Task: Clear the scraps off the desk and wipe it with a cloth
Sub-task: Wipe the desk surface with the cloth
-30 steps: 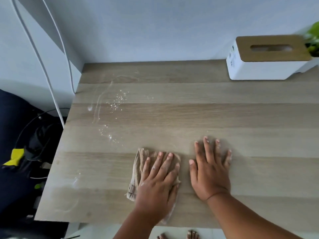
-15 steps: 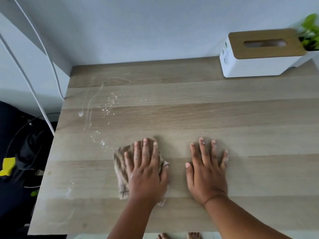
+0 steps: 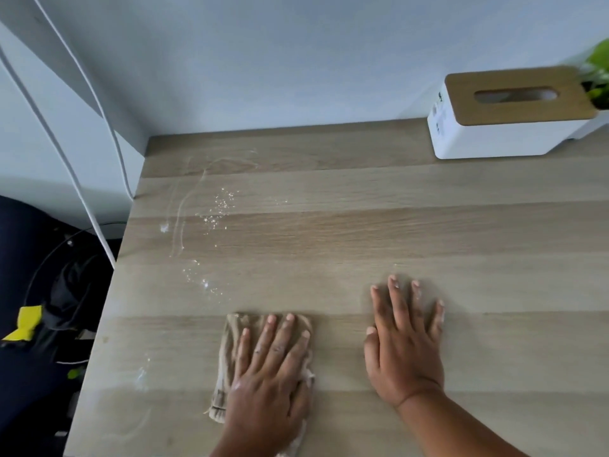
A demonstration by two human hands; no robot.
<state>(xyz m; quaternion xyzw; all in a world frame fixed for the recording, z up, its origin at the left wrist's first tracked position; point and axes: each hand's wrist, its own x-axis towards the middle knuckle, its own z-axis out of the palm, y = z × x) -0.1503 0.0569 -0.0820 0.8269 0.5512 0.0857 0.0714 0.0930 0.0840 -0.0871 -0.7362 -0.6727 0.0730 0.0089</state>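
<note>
Fingers [image 3: 268, 338] of the left hand [image 3: 267, 384] lie straight and spread, pressing flat on the cloth [image 3: 230, 351], which sits on the bench [image 3: 362, 232] at lower centre of the frame. Nothing is pinched; the palm and fingers simply bear down on the fabric. The right hand [image 3: 405, 344] lies flat and bare on the wood just right of the cloth, fingers straight and splayed, apparently bracing.

What the next stroke depends on is where the mess lies. The crumbs [image 3: 219, 206] and pale smears [image 3: 179, 206] sit up and to the left of the cloth, toward the upper left of the bench, with a smaller scatter near the cloth's upper left corner and faint marks along the left edge. The cloth's long axis runs roughly top to bottom in the frame. The left hand is the nearer one to the mess, so a push up and leftward with it looks like the natural move. Toward the tissue box [image 3: 507, 127] at upper right, the wood looks free of crumbs.
</note>
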